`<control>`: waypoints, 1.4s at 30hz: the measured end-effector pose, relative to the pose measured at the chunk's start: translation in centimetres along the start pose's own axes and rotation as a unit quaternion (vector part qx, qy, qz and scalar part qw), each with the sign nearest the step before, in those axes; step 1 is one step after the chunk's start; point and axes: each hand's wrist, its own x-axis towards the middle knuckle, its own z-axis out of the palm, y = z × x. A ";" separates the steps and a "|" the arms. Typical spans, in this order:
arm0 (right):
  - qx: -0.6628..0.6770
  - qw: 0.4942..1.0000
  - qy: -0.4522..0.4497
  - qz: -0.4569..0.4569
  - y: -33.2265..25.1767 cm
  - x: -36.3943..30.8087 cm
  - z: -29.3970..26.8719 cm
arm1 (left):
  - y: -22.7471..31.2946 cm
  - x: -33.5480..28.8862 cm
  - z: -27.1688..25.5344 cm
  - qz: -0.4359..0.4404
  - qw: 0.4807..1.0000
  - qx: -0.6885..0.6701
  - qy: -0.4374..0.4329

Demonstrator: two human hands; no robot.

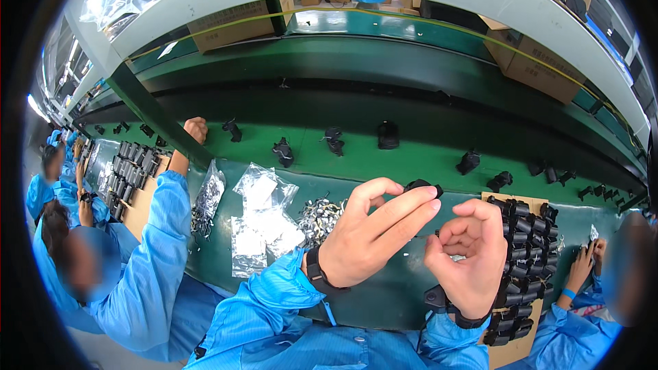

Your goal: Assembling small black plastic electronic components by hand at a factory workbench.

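Note:
My left hand (pixel 373 233) is in the middle, with its fingers stretched to the right. It grips a small black part (pixel 423 185) that shows past the fingertips; its kind cannot be made out. Just to the right, my right hand (pixel 473 250) has its fingers curled toward the thumb. Whatever it may be holding is hidden. Left of my left hand lies a pile of small metal and black-and-white pieces (pixel 321 219). Beside my right hand, rows of black cylinder-like parts (pixel 526 247) lie on a cardboard sheet (pixel 524 351).
Clear plastic bags (pixel 264 209) lie on the green table (pixel 233 286). A green belt (pixel 425 154) with scattered black parts (pixel 388 135) runs along the far side. A co-worker's arm (pixel 161 223) reaches across a post on the left. Another co-worker's hands (pixel 586 260) are on the right.

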 end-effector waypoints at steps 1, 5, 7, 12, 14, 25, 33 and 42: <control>0.008 1.000 0.002 0.001 0.0 0.0 0.1 | 0.1 0.0 0.0 -0.003 1.000 -0.001 0.001; 0.038 0.999 0.003 0.000 0.3 -0.2 0.5 | 0.2 0.0 0.2 -0.011 1.000 0.000 0.007; 0.089 0.996 -0.017 0.017 0.3 -0.2 0.7 | 0.2 0.0 0.1 -0.012 1.000 0.003 0.009; 0.133 0.991 -0.020 0.025 1.0 0.3 0.8 | -0.7 -0.1 -0.6 -0.009 1.000 -0.014 0.006; 0.114 0.993 -0.006 0.004 1.2 0.5 0.7 | -1.0 -0.1 -1.4 -0.061 0.994 -0.082 -0.049; 0.126 0.990 -0.063 0.002 1.6 0.9 -1.4 | -3.1 0.0 -3.2 -0.059 0.956 -0.243 -0.157; 0.184 0.970 -0.157 0.002 1.6 1.0 -2.3 | -3.9 -0.5 -2.7 -0.048 0.908 -0.352 -0.221; 0.249 0.952 -0.177 0.015 2.3 1.3 -2.7 | -3.8 -0.7 -2.4 -0.054 0.883 -0.401 -0.237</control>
